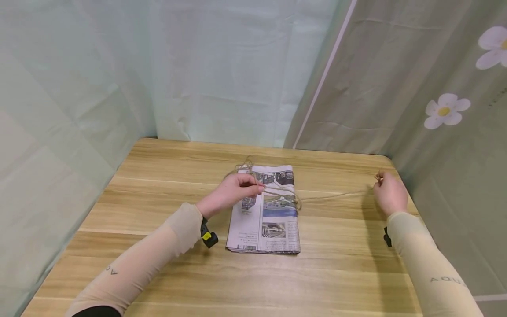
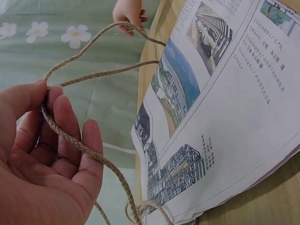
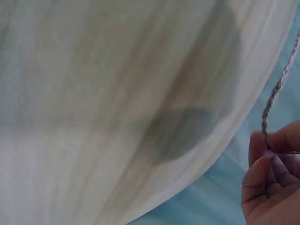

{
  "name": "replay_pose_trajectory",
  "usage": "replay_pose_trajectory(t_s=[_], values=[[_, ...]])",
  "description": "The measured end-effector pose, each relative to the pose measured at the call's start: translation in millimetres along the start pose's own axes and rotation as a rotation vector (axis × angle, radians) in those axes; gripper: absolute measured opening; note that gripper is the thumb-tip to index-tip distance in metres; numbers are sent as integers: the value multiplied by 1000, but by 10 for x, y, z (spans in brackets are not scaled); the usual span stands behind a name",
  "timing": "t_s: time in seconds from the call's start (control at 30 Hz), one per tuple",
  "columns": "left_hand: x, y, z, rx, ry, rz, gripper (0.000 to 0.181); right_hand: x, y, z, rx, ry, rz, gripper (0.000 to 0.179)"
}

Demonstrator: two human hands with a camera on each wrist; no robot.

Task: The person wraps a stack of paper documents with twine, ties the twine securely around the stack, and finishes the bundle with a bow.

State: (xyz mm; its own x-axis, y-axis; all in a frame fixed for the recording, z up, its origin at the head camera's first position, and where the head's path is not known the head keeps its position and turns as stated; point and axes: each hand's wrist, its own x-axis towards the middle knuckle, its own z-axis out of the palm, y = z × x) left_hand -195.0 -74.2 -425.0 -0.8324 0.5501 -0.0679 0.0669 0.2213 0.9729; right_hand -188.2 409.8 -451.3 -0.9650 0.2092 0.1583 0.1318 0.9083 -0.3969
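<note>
A folded stack of newspapers (image 1: 245, 233) lies on the wooden table, printed side up. Brown twine (image 1: 332, 196) runs across its upper part and out past its right edge. Above the paper's left side, my left hand (image 1: 237, 188) pinches the twine between thumb and index finger; the left wrist view shows the twine (image 2: 75, 140) trailing down over the other fingers. Far to the right, my right hand (image 1: 390, 193) pinches the other stretch of twine, which looks nearly straight. In the right wrist view, the twine (image 3: 277, 89) rises from the fingertips of that hand (image 3: 274, 180).
Loose twine loops (image 1: 244, 165) lie at the newspapers' top left corner. The wooden table (image 1: 336, 273) reaches a pale curtain (image 1: 237, 79) at the back. A flower-printed curtain (image 1: 420, 53) hangs along the right side.
</note>
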Motion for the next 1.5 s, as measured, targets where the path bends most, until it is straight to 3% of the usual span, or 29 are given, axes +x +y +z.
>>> replay_pose_trajectory(t_s=[0.17, 0.3, 0.4, 0.47, 0.6, 0.7, 0.8, 0.9, 1.03, 1.17, 1.27, 1.33, 1.4, 1.5], values=[[10, -8, 9, -2, -2, -2, 31, -13, -33, 78, -47, -66, -2, 48], [12, -11, 14, 12, -1, -1, 32, -32, -225, 127, -32, 9, -42, 61], [10, -14, 17, 17, 2, 2, 31, -72, -471, 172, 18, 30, -142, 51], [10, -13, 20, 21, 7, 4, 29, -122, -672, 235, 60, -24, -233, 41], [7, -9, 24, 41, 15, 6, 23, -277, -1082, 426, 64, -217, -388, 34], [14, -12, 35, 46, 11, 9, 20, -360, -1292, 524, -20, -342, -464, 29], [20, -16, 48, 46, 8, 6, 20, -383, -1385, 547, -62, -405, -489, 20], [23, -22, 56, 48, 11, 1, 21, -370, -1420, 492, 36, -414, -440, 18], [17, -21, 63, 40, 13, -5, 16, -325, -1456, 295, 315, -384, -302, 28], [13, -17, 67, 38, 12, -10, 16, -257, -1443, 53, 594, -270, -177, 40], [13, -21, 66, 46, 12, -12, 21, -208, -1385, -94, 724, -157, -99, 43], [15, -22, 66, 49, 11, -12, 24, -181, -1310, -148, 711, -109, -54, 45], [16, -21, 65, 58, 12, -11, 27, -163, -1204, -161, 628, -99, -20, 48], [20, -24, 64, 64, 14, -9, 27, -165, -1012, -100, 432, -175, -1, 55]])
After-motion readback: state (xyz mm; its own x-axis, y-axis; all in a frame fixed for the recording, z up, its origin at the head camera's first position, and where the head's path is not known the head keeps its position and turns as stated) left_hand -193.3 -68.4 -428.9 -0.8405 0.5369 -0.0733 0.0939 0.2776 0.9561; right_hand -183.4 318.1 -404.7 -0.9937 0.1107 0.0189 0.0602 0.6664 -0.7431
